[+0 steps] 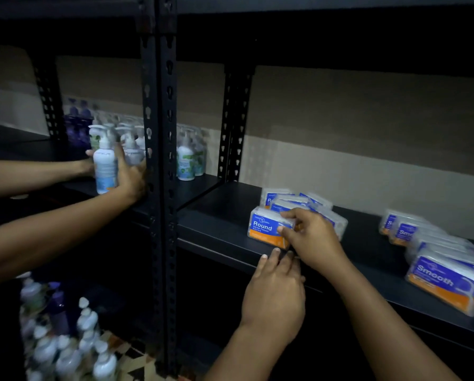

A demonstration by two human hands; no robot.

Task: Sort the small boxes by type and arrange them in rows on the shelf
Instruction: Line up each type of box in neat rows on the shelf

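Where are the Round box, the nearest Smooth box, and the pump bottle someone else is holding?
Round box (pixel 266 229), head view, blue front label.
Smooth box (pixel 447 281), head view, front label.
Pump bottle (pixel 105 166), head view, white body.

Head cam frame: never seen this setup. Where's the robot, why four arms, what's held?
There is no robot. The single picture comes from a camera on a person's head, looking down at their own hands. The two arms from the bottom are theirs. Their right hand pinches the end of a box marked Round, which stands in front of similar boxes on the black shelf. Their left hand lies with straight fingers at the shelf's front edge. Boxes marked Smooth lie further right. The arms from the left belong to a second person, who holds a pump bottle.
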